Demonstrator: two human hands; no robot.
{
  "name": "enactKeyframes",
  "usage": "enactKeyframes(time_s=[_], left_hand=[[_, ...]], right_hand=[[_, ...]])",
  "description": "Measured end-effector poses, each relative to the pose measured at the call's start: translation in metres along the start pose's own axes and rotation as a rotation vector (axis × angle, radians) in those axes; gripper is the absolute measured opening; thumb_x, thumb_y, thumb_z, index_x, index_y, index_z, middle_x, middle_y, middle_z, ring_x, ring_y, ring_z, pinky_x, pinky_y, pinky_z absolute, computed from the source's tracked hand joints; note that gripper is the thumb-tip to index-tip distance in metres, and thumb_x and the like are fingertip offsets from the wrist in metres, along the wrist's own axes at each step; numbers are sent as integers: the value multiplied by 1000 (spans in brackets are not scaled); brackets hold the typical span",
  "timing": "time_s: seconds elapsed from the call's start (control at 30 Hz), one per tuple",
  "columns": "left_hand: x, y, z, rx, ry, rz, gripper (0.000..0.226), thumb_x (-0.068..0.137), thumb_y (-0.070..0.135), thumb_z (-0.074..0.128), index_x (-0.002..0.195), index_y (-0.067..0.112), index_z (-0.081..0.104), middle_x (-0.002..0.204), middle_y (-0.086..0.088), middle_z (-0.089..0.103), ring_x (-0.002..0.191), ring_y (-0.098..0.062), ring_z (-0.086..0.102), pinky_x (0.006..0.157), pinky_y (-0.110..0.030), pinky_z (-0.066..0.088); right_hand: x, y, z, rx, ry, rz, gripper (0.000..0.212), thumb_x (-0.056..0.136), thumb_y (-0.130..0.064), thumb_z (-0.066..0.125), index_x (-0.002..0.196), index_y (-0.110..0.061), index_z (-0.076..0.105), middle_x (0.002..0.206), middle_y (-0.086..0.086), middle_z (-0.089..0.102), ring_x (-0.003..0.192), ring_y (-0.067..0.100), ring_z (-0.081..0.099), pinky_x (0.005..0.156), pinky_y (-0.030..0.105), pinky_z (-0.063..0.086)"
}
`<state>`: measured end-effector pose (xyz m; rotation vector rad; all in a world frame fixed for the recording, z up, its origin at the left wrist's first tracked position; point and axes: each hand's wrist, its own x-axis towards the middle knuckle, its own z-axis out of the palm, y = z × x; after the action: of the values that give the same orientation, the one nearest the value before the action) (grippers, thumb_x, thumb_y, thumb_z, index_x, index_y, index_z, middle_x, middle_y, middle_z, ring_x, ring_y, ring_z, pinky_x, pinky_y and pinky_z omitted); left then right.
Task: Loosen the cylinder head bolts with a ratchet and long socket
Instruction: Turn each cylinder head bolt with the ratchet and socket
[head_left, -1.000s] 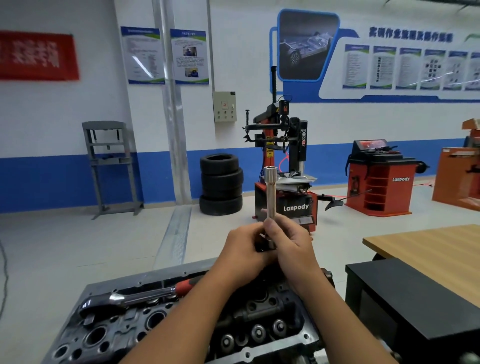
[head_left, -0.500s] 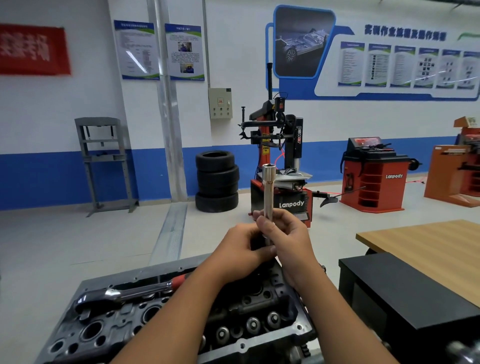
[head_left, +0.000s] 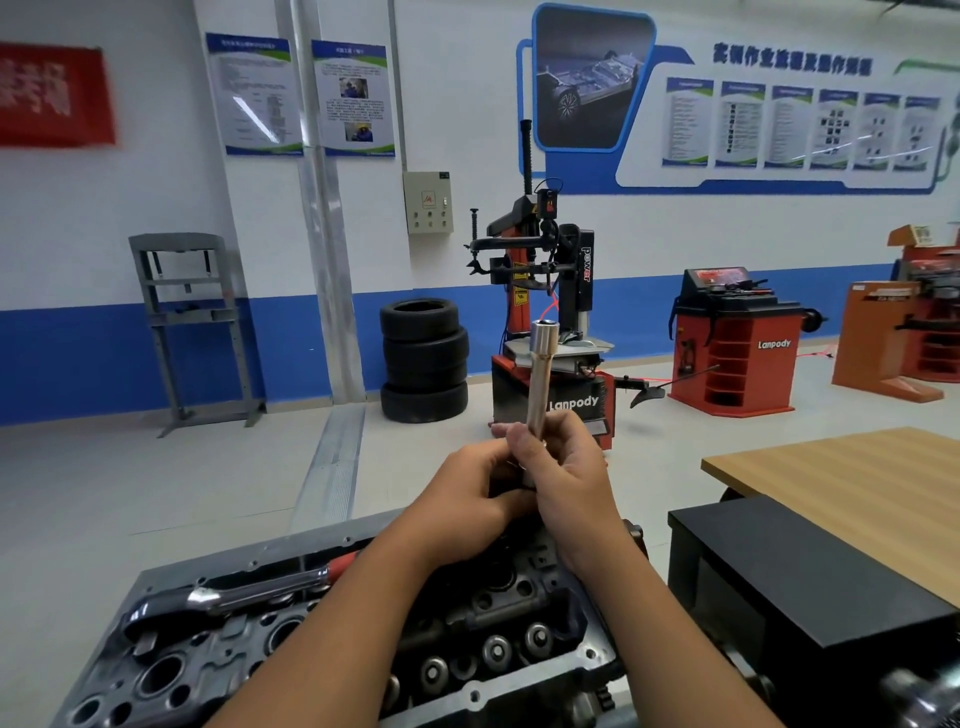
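right hand (head_left: 569, 475) hides long socket (head_left: 537, 374) base.

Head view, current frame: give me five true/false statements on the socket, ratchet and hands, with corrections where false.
1. The long socket is held upright with its open end up. True.
2. The ratchet is in the right hand. False: it lies on the cylinder head, with no hand on it.
3. Both hands are at the socket's lower end. True: the right hand grips the shaft, the left hand is at its base.
4. The socket is seated on a head bolt. False: it is held in the air above the cylinder head.
5. The ratchet's grip is blue. False: it is red.
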<state>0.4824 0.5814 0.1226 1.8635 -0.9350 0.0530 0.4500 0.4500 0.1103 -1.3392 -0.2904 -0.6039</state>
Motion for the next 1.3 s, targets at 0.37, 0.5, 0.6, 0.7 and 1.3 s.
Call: enactKeyframes(time_s=[0.37, 0.5, 0.6, 0.7, 1.3], left_hand=[[1, 1, -2, -28, 63, -32, 30, 88, 2, 80, 114, 18, 78, 105, 0, 81, 104, -15, 76, 96, -44, 61], [0, 5, -6, -134, -43, -13, 29, 97, -9, 65, 122, 5, 71, 114, -8, 79, 111, -19, 75, 101, -38, 59], [1, 3, -6, -121, 42, -11, 29, 91, -13, 69, 117, 1, 72, 107, -11, 80, 105, -22, 77, 97, -42, 60], [2, 2, -4, -97, 68, 7, 36, 85, -4, 81, 116, 14, 75, 104, -2, 81, 101, -16, 78, 91, -34, 62], [-1, 4, -5, -9, -29, -3, 31, 91, -4, 73, 116, 15, 75, 105, -3, 80, 103, -18, 77, 93, -46, 62]], right_hand=[[0, 3, 0, -161, 21, -79, 11, 93, -32, 70, 90, -22, 73, 90, 5, 77, 88, 20, 75, 79, 35, 62], [0, 4, 1, -185, 35, -103, 22, 94, -37, 62, 94, -20, 74, 91, 5, 76, 89, 23, 74, 84, 43, 62], [1, 5, 3, -160, 14, -95, 25, 96, -37, 57, 93, -21, 75, 93, 10, 75, 93, 32, 72, 87, 54, 60], [3, 6, 1, -155, 16, -68, 21, 87, -47, 69, 88, -26, 73, 89, 11, 74, 89, 34, 73, 87, 59, 59], [3, 10, 0, -211, -3, -64, 18, 93, -48, 59, 92, -31, 66, 89, -6, 72, 87, 12, 70, 81, 34, 58]])
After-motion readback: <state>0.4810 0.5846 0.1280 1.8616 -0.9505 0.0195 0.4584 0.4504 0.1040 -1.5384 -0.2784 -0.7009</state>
